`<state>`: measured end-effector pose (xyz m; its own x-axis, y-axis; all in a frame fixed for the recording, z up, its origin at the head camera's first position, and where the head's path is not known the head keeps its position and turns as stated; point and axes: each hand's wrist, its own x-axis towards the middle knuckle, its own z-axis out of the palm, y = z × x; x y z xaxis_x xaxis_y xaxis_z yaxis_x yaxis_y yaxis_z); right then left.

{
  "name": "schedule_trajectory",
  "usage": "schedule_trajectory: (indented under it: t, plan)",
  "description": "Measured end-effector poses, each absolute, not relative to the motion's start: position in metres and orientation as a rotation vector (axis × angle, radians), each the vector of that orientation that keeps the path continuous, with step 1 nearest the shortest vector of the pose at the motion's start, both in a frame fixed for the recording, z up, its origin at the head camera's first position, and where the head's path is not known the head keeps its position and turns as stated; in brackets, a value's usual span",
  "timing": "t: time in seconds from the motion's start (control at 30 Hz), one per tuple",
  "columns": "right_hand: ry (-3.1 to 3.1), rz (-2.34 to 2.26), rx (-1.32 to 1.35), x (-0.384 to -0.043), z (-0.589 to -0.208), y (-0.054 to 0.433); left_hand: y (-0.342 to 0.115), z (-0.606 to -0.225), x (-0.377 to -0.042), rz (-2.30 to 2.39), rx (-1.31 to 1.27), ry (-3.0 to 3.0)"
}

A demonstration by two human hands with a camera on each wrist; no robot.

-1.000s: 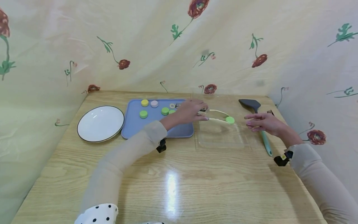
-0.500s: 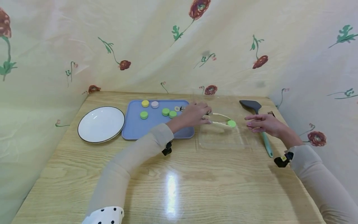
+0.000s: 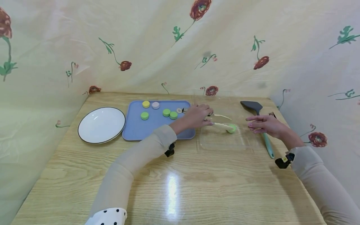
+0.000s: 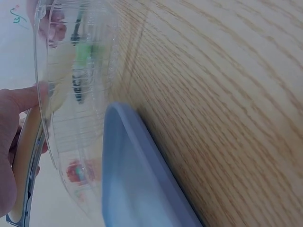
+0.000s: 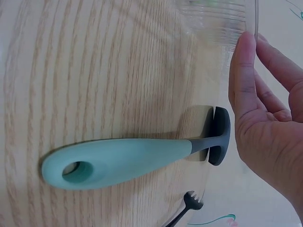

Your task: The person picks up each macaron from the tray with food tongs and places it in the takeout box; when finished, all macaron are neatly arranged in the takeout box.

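Observation:
My left hand (image 3: pixel 195 116) grips a pair of cream-and-metal tongs (image 4: pixel 27 153) over the clear plastic box (image 3: pixel 222 145). The tongs' arms stand apart, pointing right. A green macaron (image 3: pixel 231 128) sits tilted inside the box, by the tip of the nearer arm; the left wrist view shows it blurred through the clear wall. At the box's right side, my right hand (image 3: pixel 265 124) pinches the rim between thumb and fingers, as the right wrist view shows.
Left of the box, a blue tray (image 3: pixel 132 129) carries several green, yellow and lilac macarons. A white dark-rimmed plate (image 3: pixel 101 125) lies further left. Near my right hand lie a spatula (image 5: pixel 118 161) with a mint handle and a dark fork (image 5: pixel 193 201).
The tongs have moved slightly right and toward me over the box, and their arms have parted. The green macaron has left their tips, dropping lower and tilting. The right hand stays put.

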<state>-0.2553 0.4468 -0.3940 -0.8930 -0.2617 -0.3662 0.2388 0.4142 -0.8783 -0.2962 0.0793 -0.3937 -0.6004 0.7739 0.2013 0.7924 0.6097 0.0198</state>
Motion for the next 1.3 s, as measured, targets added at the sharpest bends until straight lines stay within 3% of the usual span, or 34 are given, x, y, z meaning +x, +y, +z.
schedule_trajectory:
  t: [0.73,1.3]
  plan:
    - [2.244,-1.475,-0.035,-0.255,-0.394,0.445,0.065,-0.388,-0.297,-0.305,-1.269,-2.697]
    - [2.235,-1.498,-0.059,-0.253,-0.395,0.446,-0.035,-0.389,-0.295,-0.434,-1.145,-2.599]
